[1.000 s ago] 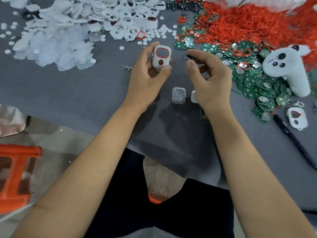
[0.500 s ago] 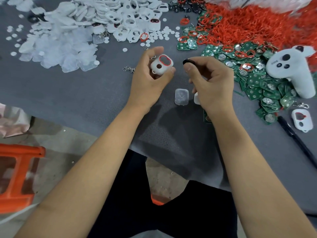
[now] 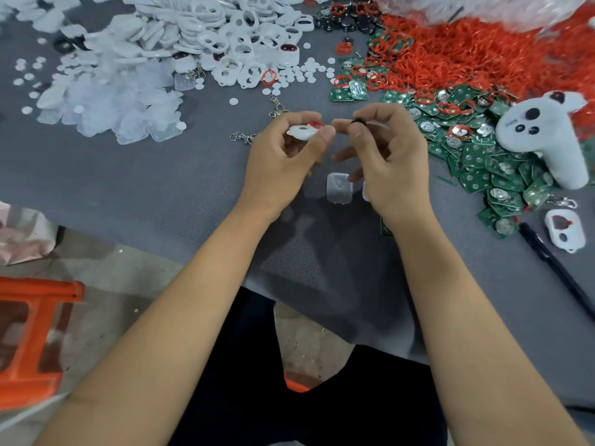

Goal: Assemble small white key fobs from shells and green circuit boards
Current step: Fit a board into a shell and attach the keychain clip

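My left hand grips a white key fob shell with a red ring in its window, tilted almost flat above the grey table. My right hand pinches a small black part between thumb and forefinger, its tip close to the shell's right end. A translucent back shell lies on the table below both hands. A heap of green circuit boards spreads at the right, and a pile of white shells lies at the back.
Red rings are heaped at the back right; translucent covers and small white discs lie at the back left. A white controller, another white shell and a black pen lie at the right. Metal keyring clasps lie near my left hand.
My left hand has tipped the shell from facing me to nearly flat. My right hand has brought the black part leftward until it almost meets the shell.
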Demonstrator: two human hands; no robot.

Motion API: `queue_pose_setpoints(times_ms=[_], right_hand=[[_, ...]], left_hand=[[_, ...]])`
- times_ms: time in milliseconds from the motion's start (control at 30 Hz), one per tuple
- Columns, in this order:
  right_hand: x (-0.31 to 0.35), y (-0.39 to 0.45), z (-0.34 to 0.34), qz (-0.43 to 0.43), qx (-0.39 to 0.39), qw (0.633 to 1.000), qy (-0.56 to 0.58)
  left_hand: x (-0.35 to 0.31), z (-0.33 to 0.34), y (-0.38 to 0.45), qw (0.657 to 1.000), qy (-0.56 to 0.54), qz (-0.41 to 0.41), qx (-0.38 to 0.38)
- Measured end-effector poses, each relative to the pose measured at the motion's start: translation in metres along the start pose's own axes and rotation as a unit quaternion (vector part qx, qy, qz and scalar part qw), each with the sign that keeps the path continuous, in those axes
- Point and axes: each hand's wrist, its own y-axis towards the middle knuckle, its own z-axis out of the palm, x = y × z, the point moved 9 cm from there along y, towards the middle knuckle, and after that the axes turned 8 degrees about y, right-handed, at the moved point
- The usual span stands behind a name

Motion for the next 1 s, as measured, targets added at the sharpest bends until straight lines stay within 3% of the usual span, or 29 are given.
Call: queue_pose_setpoints(times_ms=[67,133,267,400,600,700,833,900,1000], right_hand=[[-0.001,0.0,0.0,0.009,0.002,1.0,0.017],[-0.008,0.0,0.0,0.058,0.0,0.991,0.121],[-0.016,-0.003,0.012,0.188,0.049,0.891,0.41],[-0.02,-0.006,0.021,0.239,0.067,0.843,0.478],[-0.029,-0.011,0.018,0.31,0.011,0.759,0.573],[-0.032,-0.012,0.016,0.314,0.007,0.755,0.576],[-0.031,-0.011,0.019,0.296,0.034,0.816,0.496],[-0.027,-0.012,0.024,0.295,0.058,0.809,0.506],[-0.02,-0.019,0.035,0.325,0.095,0.77,0.541]], left_hand=[[-0.002,0.003,-0.001,1.0,-0.017,-0.011,0.01],[-0.002,0.003,-0.002,0.999,-0.022,-0.026,0.008],[-0.003,0.002,-0.003,0.999,-0.022,-0.03,-0.002],[-0.005,0.001,-0.004,0.998,-0.045,-0.037,-0.011],[-0.003,0.001,-0.002,0.999,-0.033,-0.012,-0.007],[-0.004,0.003,-0.001,1.0,-0.023,-0.005,0.008],[-0.004,0.005,-0.001,1.0,-0.016,-0.013,0.019],[-0.003,0.006,-0.001,0.999,-0.027,-0.023,0.021],[-0.001,0.004,-0.001,0.999,-0.026,-0.027,0.015]])
